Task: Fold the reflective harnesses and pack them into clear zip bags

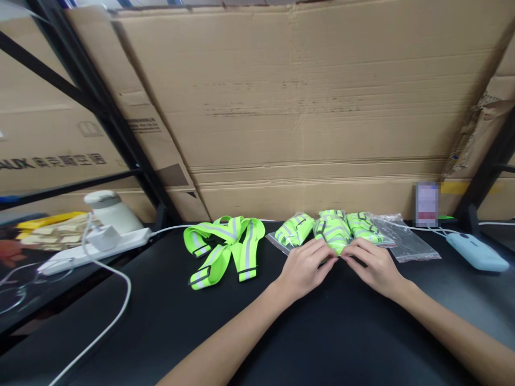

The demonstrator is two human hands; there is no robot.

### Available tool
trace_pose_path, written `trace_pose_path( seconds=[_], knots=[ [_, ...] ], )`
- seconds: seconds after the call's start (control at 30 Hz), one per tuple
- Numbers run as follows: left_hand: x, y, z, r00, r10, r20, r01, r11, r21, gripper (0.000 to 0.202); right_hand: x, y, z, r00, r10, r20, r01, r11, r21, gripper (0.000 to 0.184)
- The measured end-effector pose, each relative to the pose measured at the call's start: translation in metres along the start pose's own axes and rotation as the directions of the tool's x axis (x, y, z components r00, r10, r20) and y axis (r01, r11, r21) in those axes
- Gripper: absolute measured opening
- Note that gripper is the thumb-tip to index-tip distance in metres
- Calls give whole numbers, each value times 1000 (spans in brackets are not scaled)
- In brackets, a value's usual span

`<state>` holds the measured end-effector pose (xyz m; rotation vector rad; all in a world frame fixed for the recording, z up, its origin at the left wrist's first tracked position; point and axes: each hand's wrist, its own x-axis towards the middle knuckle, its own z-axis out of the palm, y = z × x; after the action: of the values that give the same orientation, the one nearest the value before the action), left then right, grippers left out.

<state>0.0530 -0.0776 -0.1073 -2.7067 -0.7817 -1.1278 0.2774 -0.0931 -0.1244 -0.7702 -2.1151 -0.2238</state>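
Three clear plastic bags with folded neon-green reflective straps lie in a row at the back of the black table [322, 332]. My left hand [306, 265] and my right hand [370, 262] meet at the near edge of the middle bag [332, 228], fingers curled and pinching it. The left bag [293, 230] and the right bag [364, 225] lie to either side, untouched. A loose neon-green reflective strap [225, 244] lies unpacked to the left of my left hand.
An empty clear bag [406, 241] lies right of the packed ones. A pale blue device [477, 252] with a cable sits at the far right. A white power strip [96, 244] with a charger and cable is at the left. Large cardboard boxes [306, 107] stand behind.
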Motion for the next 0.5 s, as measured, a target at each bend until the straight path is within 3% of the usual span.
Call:
trace_pose_path(
  seconds=[0.33,0.5],
  knots=[
    [-2,-4,4,998,0,-55,-2,1000,-23,16,1,-1,-1,1000,-13,-5,13,1000,22,12],
    [-1,-4,1,999,-41,-31,40,998,-51,14,1,-2,1,998,23,-55,-21,999,42,10]
  ],
)
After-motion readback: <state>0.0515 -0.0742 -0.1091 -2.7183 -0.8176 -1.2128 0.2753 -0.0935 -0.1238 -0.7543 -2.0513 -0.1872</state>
